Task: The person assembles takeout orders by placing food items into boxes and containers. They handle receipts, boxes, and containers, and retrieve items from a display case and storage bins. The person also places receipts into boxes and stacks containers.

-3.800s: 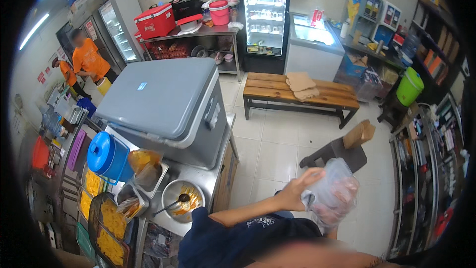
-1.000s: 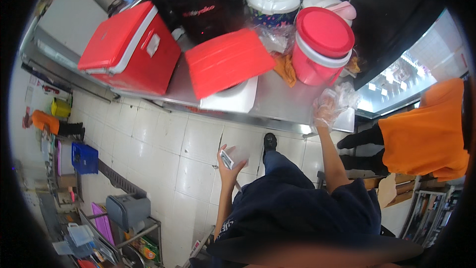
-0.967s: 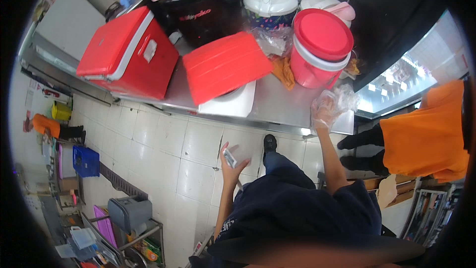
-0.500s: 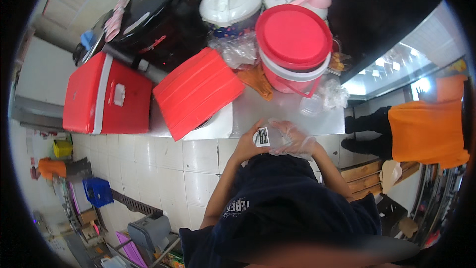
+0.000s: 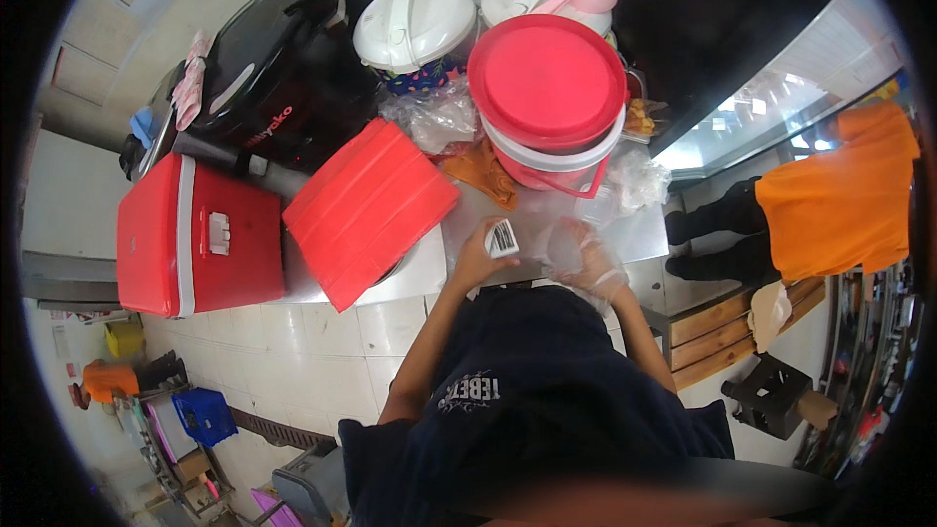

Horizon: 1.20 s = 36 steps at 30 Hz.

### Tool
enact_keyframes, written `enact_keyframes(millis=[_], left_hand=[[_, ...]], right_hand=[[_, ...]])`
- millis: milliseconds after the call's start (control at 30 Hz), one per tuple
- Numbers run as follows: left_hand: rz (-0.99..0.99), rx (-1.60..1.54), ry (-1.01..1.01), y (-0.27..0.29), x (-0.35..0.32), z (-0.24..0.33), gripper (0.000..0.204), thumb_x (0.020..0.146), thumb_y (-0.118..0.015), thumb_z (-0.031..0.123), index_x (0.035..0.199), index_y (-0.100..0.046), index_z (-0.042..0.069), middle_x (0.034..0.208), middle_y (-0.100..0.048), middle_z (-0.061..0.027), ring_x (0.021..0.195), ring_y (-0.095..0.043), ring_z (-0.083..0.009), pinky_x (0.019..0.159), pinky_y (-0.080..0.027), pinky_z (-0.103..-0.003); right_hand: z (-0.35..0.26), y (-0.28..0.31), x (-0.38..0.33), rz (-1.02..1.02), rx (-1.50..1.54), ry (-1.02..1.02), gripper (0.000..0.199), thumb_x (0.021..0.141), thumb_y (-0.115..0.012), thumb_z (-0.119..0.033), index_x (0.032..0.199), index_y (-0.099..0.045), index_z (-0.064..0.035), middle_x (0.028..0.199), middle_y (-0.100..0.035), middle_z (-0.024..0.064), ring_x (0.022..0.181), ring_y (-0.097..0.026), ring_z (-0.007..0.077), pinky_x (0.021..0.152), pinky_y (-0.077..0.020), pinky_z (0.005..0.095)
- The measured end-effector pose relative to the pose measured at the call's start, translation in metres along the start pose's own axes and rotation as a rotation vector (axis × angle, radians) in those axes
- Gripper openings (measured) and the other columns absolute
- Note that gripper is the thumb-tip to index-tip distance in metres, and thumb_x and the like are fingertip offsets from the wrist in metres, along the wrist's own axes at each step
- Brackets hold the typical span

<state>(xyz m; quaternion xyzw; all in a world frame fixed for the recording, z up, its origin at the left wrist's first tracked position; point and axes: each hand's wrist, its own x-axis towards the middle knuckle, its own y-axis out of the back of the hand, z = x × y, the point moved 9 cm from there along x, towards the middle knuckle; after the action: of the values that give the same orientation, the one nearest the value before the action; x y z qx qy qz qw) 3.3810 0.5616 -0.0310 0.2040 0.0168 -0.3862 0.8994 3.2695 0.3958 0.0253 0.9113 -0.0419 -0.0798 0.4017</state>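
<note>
My left hand (image 5: 472, 262) grips a small white box (image 5: 502, 238) with a black-and-white label, held up over the table's front edge. Clear, loose plastic like a disposable glove covers my right hand (image 5: 597, 271). Its fingers curl around a see-through, rounded piece of plastic (image 5: 560, 246); its exact kind is hard to make out. The two hands are a little apart, in front of my dark shirt. Beyond them on the metal table (image 5: 467, 220) lie a brown cloth (image 5: 485, 174) and a red-lidded pink bucket (image 5: 547, 88).
A red sheet-like cover (image 5: 371, 210) lies over a round container, beside a red cooler box (image 5: 200, 234). Behind stand a black cooker (image 5: 283, 68) and white-lidded pots (image 5: 415, 24). Crumpled clear plastic (image 5: 636, 181) lies right. A person in orange (image 5: 830, 200) stands at right.
My hands have moved apart, the left one carrying the white box leftward and up. The view has shifted slightly.
</note>
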Motion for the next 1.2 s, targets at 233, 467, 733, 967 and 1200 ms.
enact_keyframes(millis=[233, 467, 733, 967, 1200], left_hand=[[0.275, 0.388, -0.084, 0.031, -0.017, 0.014, 0.088, 0.063, -0.083, 0.013, 0.139, -0.039, 0.01, 0.137, -0.045, -0.0167, 0.123, -0.049, -0.033, 0.1, -0.044, -0.04], [0.015, -0.133, -0.132, 0.024, -0.029, 0.06, 0.076, 0.068, -0.083, 0.018, 0.135, -0.048, 0.009, 0.121, -0.058, -0.0127, 0.112, -0.056, -0.0186, 0.095, -0.044, -0.031], [-0.065, -0.172, 0.028, 0.029, -0.031, 0.039, 0.072, 0.066, -0.086, 0.024, 0.129, -0.054, 0.009, 0.107, -0.064, -0.0075, 0.093, -0.059, -0.0132, 0.087, -0.046, -0.028], [-0.031, -0.176, 0.076, 0.039, -0.037, -0.018, 0.075, 0.066, -0.085, 0.025, 0.13, -0.049, 0.011, 0.111, -0.062, -0.0078, 0.103, -0.058, -0.0185, 0.092, -0.043, -0.031], [-0.006, 0.175, 0.105, 0.045, -0.049, -0.046, 0.076, 0.063, -0.083, 0.018, 0.13, -0.047, 0.011, 0.125, -0.055, -0.015, 0.113, -0.056, -0.0312, 0.097, -0.043, -0.038]], right_hand=[[-0.003, 0.01, 0.012, 0.096, -0.037, -0.104, 0.089, 0.069, -0.076, -0.05, 0.136, -0.042, -0.0036, 0.134, -0.046, 0.0213, 0.124, -0.044, 0.0372, 0.105, -0.0367, 0.0427], [-0.039, -0.021, 0.02, -0.127, 0.697, -0.024, 0.093, 0.063, -0.087, -0.024, 0.14, -0.039, -0.0043, 0.143, -0.04, 0.0164, 0.128, -0.044, 0.0272, 0.105, -0.0398, 0.0398], [-0.048, -0.022, 0.02, -0.181, 0.901, -0.127, 0.091, 0.065, -0.086, -0.015, 0.141, -0.036, -0.0038, 0.138, -0.042, 0.0121, 0.121, -0.049, 0.0268, 0.103, -0.0427, 0.0397], [-0.026, 0.002, 0.025, 0.082, -0.061, -0.077, 0.084, 0.065, -0.082, -0.03, 0.136, -0.043, -0.0072, 0.131, -0.049, 0.0148, 0.122, -0.045, 0.0314, 0.104, -0.037, 0.0409], [-0.031, -0.022, 0.032, 0.06, -0.134, 0.02, 0.082, 0.064, -0.082, -0.029, 0.134, -0.046, -0.0088, 0.132, -0.05, 0.0118, 0.123, -0.043, 0.0312, 0.106, -0.0359, 0.0398]])
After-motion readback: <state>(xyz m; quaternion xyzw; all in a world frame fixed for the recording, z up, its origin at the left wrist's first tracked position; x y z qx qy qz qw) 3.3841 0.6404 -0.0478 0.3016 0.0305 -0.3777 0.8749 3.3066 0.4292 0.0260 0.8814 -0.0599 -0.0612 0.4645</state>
